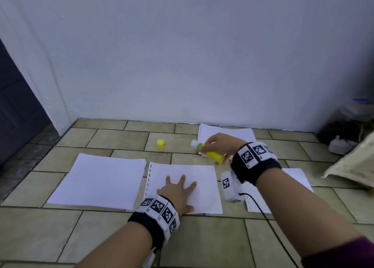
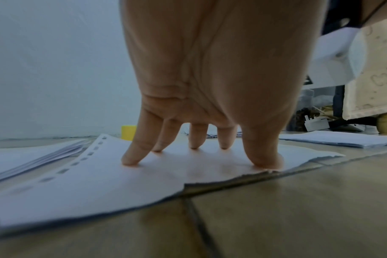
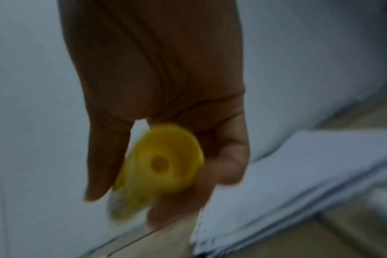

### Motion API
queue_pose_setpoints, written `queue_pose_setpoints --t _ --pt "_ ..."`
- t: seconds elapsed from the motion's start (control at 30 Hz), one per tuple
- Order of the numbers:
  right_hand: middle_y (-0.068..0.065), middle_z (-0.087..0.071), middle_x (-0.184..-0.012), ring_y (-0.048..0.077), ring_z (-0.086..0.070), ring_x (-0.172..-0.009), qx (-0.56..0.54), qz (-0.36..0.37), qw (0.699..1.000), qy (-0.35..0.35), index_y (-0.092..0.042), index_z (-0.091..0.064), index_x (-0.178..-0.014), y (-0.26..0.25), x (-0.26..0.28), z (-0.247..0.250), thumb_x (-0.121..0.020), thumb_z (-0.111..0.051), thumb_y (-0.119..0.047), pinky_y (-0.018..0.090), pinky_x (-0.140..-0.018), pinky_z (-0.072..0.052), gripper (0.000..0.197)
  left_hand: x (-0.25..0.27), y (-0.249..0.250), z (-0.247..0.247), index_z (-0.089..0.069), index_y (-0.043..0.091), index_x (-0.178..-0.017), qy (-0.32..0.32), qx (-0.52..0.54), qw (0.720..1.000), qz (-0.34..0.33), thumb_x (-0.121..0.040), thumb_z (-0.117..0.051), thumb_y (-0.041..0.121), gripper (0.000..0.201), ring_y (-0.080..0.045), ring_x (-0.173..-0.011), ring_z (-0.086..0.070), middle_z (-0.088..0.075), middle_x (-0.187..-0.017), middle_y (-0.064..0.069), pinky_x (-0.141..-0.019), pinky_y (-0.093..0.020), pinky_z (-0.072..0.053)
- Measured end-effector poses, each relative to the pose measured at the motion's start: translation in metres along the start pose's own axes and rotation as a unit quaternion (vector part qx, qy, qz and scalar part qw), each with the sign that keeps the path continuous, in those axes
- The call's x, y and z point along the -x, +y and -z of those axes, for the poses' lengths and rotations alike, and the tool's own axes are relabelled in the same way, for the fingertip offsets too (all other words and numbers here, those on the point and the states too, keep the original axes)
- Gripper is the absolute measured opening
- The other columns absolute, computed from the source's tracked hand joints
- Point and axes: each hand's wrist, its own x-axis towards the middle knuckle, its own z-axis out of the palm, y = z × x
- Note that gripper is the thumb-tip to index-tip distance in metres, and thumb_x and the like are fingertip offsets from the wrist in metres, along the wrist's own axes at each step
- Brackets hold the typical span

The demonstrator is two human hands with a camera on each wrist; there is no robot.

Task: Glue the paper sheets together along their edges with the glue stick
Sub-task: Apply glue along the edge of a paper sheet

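A white sheet (image 1: 198,178) with a punched left margin lies on the tiled floor in front of me. My left hand (image 1: 178,188) presses flat on it with fingers spread; in the left wrist view the fingertips (image 2: 130,161) touch the sheet (image 2: 99,178). My right hand (image 1: 218,144) hovers above the floor beyond the sheet and grips the yellow glue stick (image 1: 212,153), uncapped, its white tip pointing left. The right wrist view, blurred, shows the stick's yellow base (image 3: 164,162) between my fingers. The yellow cap (image 1: 160,144) stands on the floor to the left.
A paper stack (image 1: 101,180) lies left of the sheet, another pile (image 1: 226,135) by the white wall, and more sheets (image 1: 297,178) under my right wrist. A cream cloth (image 1: 352,164) and dark clutter with a white plug (image 1: 338,146) sit at the right.
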Motion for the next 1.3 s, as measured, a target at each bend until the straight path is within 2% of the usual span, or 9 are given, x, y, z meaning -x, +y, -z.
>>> queue_pose_setpoints --t 0.1,0.2,0.27,0.33,0.67,0.97,1.13,1.23,1.3 --pt "-0.002 -0.058 -0.096 0.013 -0.056 -0.081 0.069 0.003 0.989 0.133 -0.014 -0.065 -0.1 0.02 0.014 0.012 -0.062 -0.088 -0.034 0.022 -0.06 -0.041 0.049 -0.003 -0.003 0.003 -0.003 0.036 -0.153 0.018 0.007 1.0 -0.015 -0.091 -0.051 0.054 0.08 -0.048 -0.143 -0.007 0.002 -0.161 -0.005 -0.112 -0.057 -0.027" --pt "0.003 -0.056 -0.099 0.014 -0.053 -0.076 0.023 0.013 0.979 0.201 -0.014 -0.057 -0.092 0.037 0.016 0.002 -0.069 -0.083 -0.018 0.018 -0.05 -0.037 0.035 -0.002 -0.001 0.009 -0.013 0.031 -0.153 0.042 0.007 0.999 -0.026 -0.089 -0.055 0.053 0.08 -0.041 -0.139 -0.026 -0.013 -0.158 -0.013 -0.116 -0.05 -0.02" --pt "0.008 -0.055 -0.099 0.015 -0.055 -0.06 0.006 0.01 0.982 0.188 -0.013 -0.049 -0.094 0.043 0.016 -0.009 -0.081 -0.068 -0.008 0.018 -0.042 -0.037 0.023 0.0 0.001 0.011 -0.019 0.028 -0.151 0.055 0.013 0.998 -0.03 -0.087 -0.058 0.051 0.078 -0.036 -0.135 -0.034 -0.023 -0.153 -0.013 -0.117 -0.047 -0.019" --pt "0.01 -0.055 -0.1 0.019 -0.056 -0.061 0.023 0.016 0.982 0.189 -0.014 -0.047 -0.096 0.046 0.015 -0.021 -0.085 -0.059 -0.004 0.02 -0.044 -0.038 0.019 -0.001 0.002 0.01 -0.02 0.029 -0.151 0.057 0.016 0.998 -0.025 -0.085 -0.059 0.051 0.079 -0.038 -0.134 -0.033 -0.024 -0.152 -0.013 -0.116 -0.048 -0.022" --pt "0.013 -0.055 -0.114 0.023 -0.052 -0.091 0.127 0.044 0.974 0.182 -0.009 -0.057 -0.113 0.029 0.021 -0.037 -0.087 -0.061 -0.009 0.024 -0.069 -0.039 0.026 -0.002 0.002 0.006 -0.008 0.033 -0.153 0.038 -0.001 0.999 -0.005 -0.089 -0.054 0.056 0.082 -0.047 -0.141 -0.013 -0.004 -0.16 -0.009 -0.114 -0.051 -0.026" --pt "0.007 -0.055 -0.116 0.015 -0.048 -0.084 0.25 0.069 0.963 0.069 -0.012 -0.061 -0.113 0.028 0.065 -0.046 -0.087 -0.063 -0.01 0.019 -0.06 -0.04 0.026 -0.002 -0.001 0.004 -0.012 0.035 -0.152 0.052 0.008 0.999 -0.013 -0.089 -0.055 0.054 0.079 -0.048 -0.141 -0.016 -0.01 -0.159 -0.007 -0.111 -0.049 -0.033" --pt "0.0 -0.051 -0.103 0.013 -0.049 -0.085 0.249 0.068 0.966 0.033 -0.016 -0.064 -0.107 0.03 0.082 -0.044 -0.083 -0.069 -0.016 0.021 -0.064 -0.043 0.024 0.008 0.01 0.008 -0.016 0.018 -0.149 0.051 0.004 0.999 0.019 -0.098 -0.047 0.032 0.061 -0.051 -0.138 -0.015 -0.01 -0.158 -0.006 -0.103 -0.049 -0.039" --pt "0.001 -0.055 -0.098 0.016 -0.06 -0.066 0.118 0.053 0.99 0.058 -0.017 -0.064 -0.094 0.037 0.084 -0.026 -0.072 -0.079 -0.01 0.026 -0.057 -0.054 0.028 0.016 0.01 0.014 -0.016 0.014 -0.149 0.035 -0.036 0.999 0.004 -0.096 -0.039 0.005 0.058 -0.047 -0.136 -0.02 -0.008 -0.158 -0.008 -0.096 -0.047 -0.041" --pt "0.006 -0.062 -0.091 0.018 -0.06 -0.058 0.022 0.048 0.993 0.104 -0.015 -0.061 -0.091 0.041 0.086 -0.01 -0.065 -0.082 -0.002 0.032 -0.059 -0.055 0.036 0.022 0.006 0.019 -0.016 0.017 -0.15 0.022 -0.062 0.998 -0.009 -0.094 -0.038 0.002 0.062 -0.042 -0.133 -0.026 -0.015 -0.154 -0.01 -0.095 -0.044 -0.042"
